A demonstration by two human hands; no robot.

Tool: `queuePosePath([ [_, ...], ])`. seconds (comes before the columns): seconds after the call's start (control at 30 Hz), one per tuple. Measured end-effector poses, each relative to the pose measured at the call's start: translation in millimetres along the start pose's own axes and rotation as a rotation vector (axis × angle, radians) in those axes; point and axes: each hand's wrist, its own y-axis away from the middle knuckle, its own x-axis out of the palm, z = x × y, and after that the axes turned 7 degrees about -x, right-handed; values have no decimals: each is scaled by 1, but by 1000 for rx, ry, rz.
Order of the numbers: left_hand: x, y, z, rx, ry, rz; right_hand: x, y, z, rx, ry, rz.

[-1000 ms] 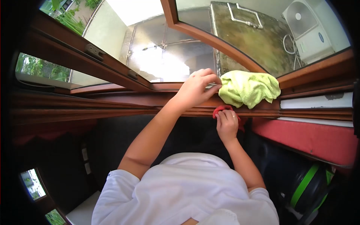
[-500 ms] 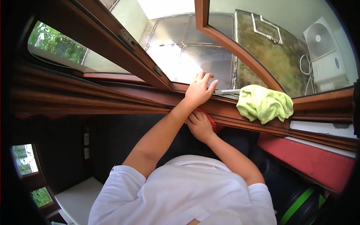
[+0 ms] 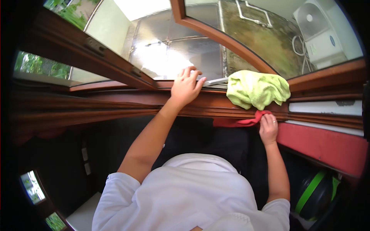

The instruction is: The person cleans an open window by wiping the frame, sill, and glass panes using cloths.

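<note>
My left hand (image 3: 185, 86) rests at the lower edge of the open window, its fingers loosely bent and apart, the thumb beside a grey metal window stay (image 3: 216, 81). My right hand (image 3: 268, 129) is closed on one end of a red cloth (image 3: 244, 123). The cloth trails to the left along the inner edge of the brown wooden sill (image 3: 208, 102). Just above the right hand, a crumpled yellow-green cloth (image 3: 257, 90) is draped over the sill and partly covers the stay.
A brown-framed window sash (image 3: 231, 36) stands swung outward. Outside are white pipes (image 3: 254, 17) and an air-conditioner unit (image 3: 318, 32). A red padded surface (image 3: 323, 146) lies at the right, above a dark round object with a green band (image 3: 310, 192).
My right hand has swept right along the sill from below my left forearm, drawing the red cloth out with it. My left hand stays by the stay. The view has shifted slightly.
</note>
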Motion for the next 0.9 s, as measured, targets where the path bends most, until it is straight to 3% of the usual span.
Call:
queuePosePath([
  [0.07, -4, 0, -2, 33, -9, 7, -11, 11, -19, 106, -56, -38],
  [0.17, -8, -4, 0, -32, 152, 26, -38, 17, -17, 254, -16, -280],
  [0.27, -11, -6, -6, -79, 287, -9, -30, 46, -22, 693, -68, -383],
  [0.3, -12, -6, -7, -67, 303, -28, -39, 45, -19, 738, -72, -440],
  [0.47, -11, 4, -19, -54, 460, -54, -91, 11, 4, 725, -176, -617],
  [0.53, -14, 7, -40, 99, 518, -25, -106, -1, 15, 702, -277, -675],
  [0.6, -14, 16, -70, 61, 600, 290, -109, -15, 28, 764, -367, -718],
  [0.7, -16, 18, -119, 304, 561, 732, -123, -59, 57, 801, -574, -691],
  [0.73, -16, 20, -134, 384, 540, 806, -125, -72, 68, 758, -669, -693],
  [0.77, 3, 27, -138, 538, 590, 727, -132, -85, 76, 646, -703, -692],
  [0.8, -3, 27, -149, 473, 620, 869, -140, -97, 83, 610, -786, -702],
  [0.83, -10, 22, -160, 467, 686, 843, -140, -106, 84, 558, -823, -742],
  [0.87, -23, 14, -166, 310, 695, 1054, -139, -112, 83, 507, -858, -780],
  [0.9, -32, 8, -168, 257, 739, 1013, -133, -114, 78, 446, -931, -797],
])
